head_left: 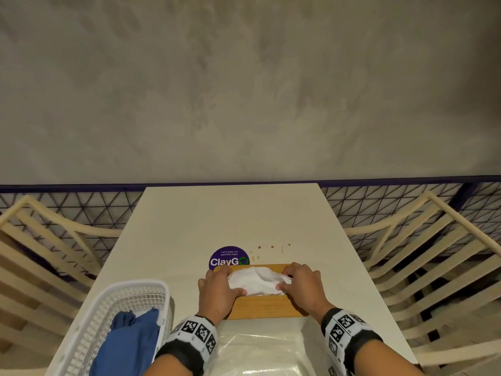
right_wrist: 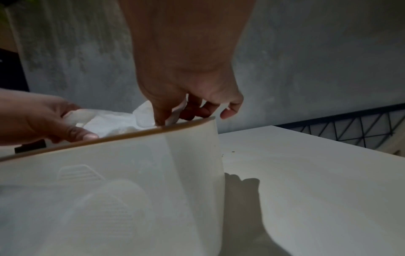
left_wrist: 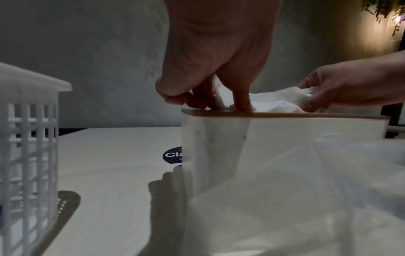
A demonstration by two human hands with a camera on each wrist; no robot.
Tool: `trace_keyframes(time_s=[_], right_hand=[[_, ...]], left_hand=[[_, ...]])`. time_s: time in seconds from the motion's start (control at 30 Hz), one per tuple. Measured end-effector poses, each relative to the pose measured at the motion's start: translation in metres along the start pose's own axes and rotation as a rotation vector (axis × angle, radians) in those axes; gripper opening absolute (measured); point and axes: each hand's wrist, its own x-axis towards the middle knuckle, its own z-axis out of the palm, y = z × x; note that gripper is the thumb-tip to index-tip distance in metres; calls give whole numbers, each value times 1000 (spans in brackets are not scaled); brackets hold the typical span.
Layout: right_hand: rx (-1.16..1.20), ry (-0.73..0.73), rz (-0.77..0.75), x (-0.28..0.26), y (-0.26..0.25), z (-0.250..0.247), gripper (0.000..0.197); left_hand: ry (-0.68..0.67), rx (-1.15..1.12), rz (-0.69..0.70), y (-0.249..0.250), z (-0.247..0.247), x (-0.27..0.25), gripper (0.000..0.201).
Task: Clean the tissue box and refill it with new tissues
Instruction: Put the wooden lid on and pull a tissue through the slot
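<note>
A tissue box (head_left: pixel 261 306) with a wooden lid and white sides (left_wrist: pixel 285 138) (right_wrist: pixel 109 164) stands on the white table (head_left: pixel 217 218). White tissues (head_left: pixel 254 283) (left_wrist: pixel 276 100) (right_wrist: pixel 109 121) bulge from the lid's opening. My left hand (head_left: pixel 219 290) (left_wrist: pixel 210 97) pinches the tissues' left end, with fingertips on the lid. At the right end, my right hand (head_left: pixel 301 283) (right_wrist: pixel 186 110) pinches the tissues with curled fingers. The box's inside is hidden.
A white lattice basket (head_left: pixel 113 316) (left_wrist: pixel 28 138) with a blue cloth (head_left: pixel 130 343) sits at the front left. A clear plastic wrapper (head_left: pixel 260 354) lies just before the box. A purple round sticker (head_left: pixel 229 257) and brown specks (head_left: pixel 271 248) lie behind it. Slatted chairs (head_left: pixel 423 253) flank the table.
</note>
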Motion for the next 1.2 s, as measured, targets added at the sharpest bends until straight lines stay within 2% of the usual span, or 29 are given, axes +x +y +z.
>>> trace_keyframes(time_s=[0.07,0.17,0.27,0.4,0.57,0.63,0.73,0.83,1.03,1.13,1.2], right_hand=[[-13,-19,-26,1,-1,-1,28],[97,-85,-37,5,2,-6,34],[40,-129,-72,7,3,-11,34],[50,-126,-97,7,3,-10,27],[275,-160,-123,2,12,-13,17],[427,-191,-91,-1,17,-19,14],[564,-202,-43,-4,22,-21,20],[564,-191,-25,-1,22,-16,25],[645,-306,-25,5,29,-25,21],[614,-310,-37,9,33,-28,14],[604,-304,-37,10,33,-28,18]], left_hand=[[-10,-29,-18,0,0,3,49],[-31,-42,-27,-1,-2,6,45],[-54,-33,-6,0,-4,8,35],[-93,-93,-24,-1,-16,11,35],[-98,-167,20,-11,-30,11,28],[-102,-200,22,-13,-31,11,32],[-120,-243,19,-16,-31,13,34],[-158,-270,37,-16,-33,14,29],[-164,-233,32,-11,-36,14,41],[-177,-189,54,-8,-36,13,43],[-181,-153,58,-7,-35,13,43]])
